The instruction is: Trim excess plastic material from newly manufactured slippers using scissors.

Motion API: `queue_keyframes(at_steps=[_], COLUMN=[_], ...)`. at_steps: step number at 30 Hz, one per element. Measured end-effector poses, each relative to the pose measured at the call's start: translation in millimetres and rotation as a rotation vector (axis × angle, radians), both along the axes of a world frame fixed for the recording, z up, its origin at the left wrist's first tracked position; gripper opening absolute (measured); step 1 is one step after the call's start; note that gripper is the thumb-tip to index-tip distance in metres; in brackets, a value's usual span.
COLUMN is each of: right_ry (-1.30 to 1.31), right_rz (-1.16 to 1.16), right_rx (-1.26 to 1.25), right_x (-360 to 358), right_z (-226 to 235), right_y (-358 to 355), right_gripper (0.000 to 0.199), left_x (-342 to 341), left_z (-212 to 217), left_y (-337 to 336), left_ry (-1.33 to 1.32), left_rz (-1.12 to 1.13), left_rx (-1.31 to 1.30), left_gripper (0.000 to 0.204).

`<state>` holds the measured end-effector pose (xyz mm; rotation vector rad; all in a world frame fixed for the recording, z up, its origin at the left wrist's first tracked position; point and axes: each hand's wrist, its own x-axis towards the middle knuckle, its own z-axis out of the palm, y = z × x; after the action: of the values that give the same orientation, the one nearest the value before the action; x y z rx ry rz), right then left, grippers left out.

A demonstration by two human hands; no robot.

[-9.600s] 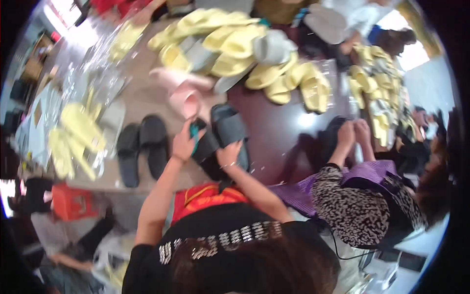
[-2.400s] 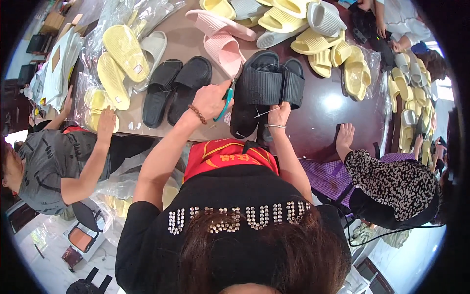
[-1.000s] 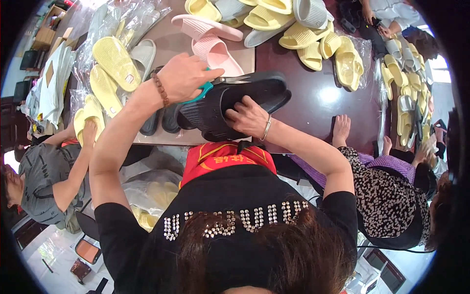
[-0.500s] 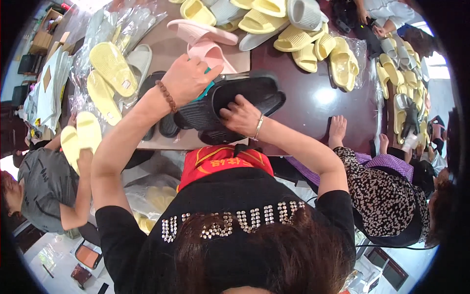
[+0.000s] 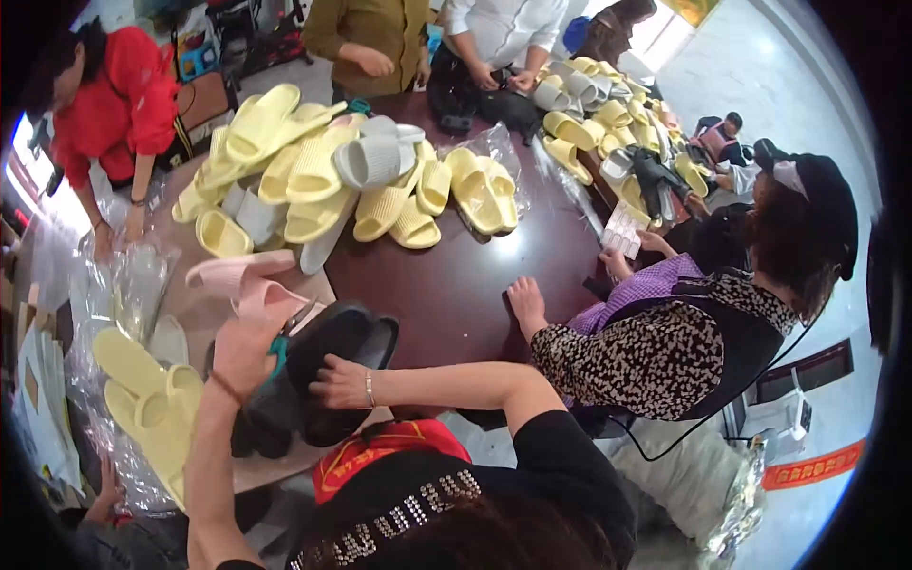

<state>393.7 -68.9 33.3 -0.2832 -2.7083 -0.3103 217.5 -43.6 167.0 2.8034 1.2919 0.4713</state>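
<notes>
Slipper, black, likely light & soft; right hand clasps its strap, left hand closed on scissors.

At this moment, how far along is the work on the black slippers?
Done: hard to tell; some yellow slippers in clear bags lie at the left edge of the table. In hand: the right hand steadies a pair of black slippers, while the left hand holds green-handled scissors against them. Left: a loose heap of yellow slippers and two pink slippers lie unbagged.
</notes>
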Motion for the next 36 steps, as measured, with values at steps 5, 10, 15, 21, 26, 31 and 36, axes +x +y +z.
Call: queue_keyframes(at_steps=[5, 10, 15, 21, 26, 31, 36], right_ry=[-0.113, 0.178, 0.384, 0.472, 0.440, 0.514, 0.604], right_rz=[-0.566, -0.968, -1.332, -1.375, -1.286, -1.143, -1.112], right_rx=[-0.330, -0.526, -0.859, -0.915, -0.817, -0.860, -0.830], right_x=[28.8, 46.0, 30.0, 26.4, 39.2, 23.3, 27.4], right_z=[4.4, -21.2, -78.3, -80.8, -66.0, -75.1, -117.1], right_y=[16.9, 25.4, 34.1, 22.4, 7.5, -7.8, 6.5], right_gripper=[0.005, 0.007, 0.017, 0.016, 0.019, 0.016, 0.015], left_x=[-36.3, -26.6, 16.1, 23.4, 43.7, 52.0, 40.4], left_z=[-41.9, -91.4, -127.3, -170.7, -137.5, -130.7, -152.3], left_y=[-50.6, -89.9, -90.7, -90.0, -77.2, -60.8, -61.0], left_ry=[-0.456, -1.250, -1.582, -1.393, -1.397, -1.461, -1.407], left_rz=[0.378, 0.666, 0.655, 0.744, 0.613, 0.498, 0.493], left_rx=[-0.109, -0.474, -0.810, -0.755, -0.782, -0.724, -0.839], left_gripper=[0.039, 0.039, 0.038, 0.038, 0.038, 0.037, 0.036])
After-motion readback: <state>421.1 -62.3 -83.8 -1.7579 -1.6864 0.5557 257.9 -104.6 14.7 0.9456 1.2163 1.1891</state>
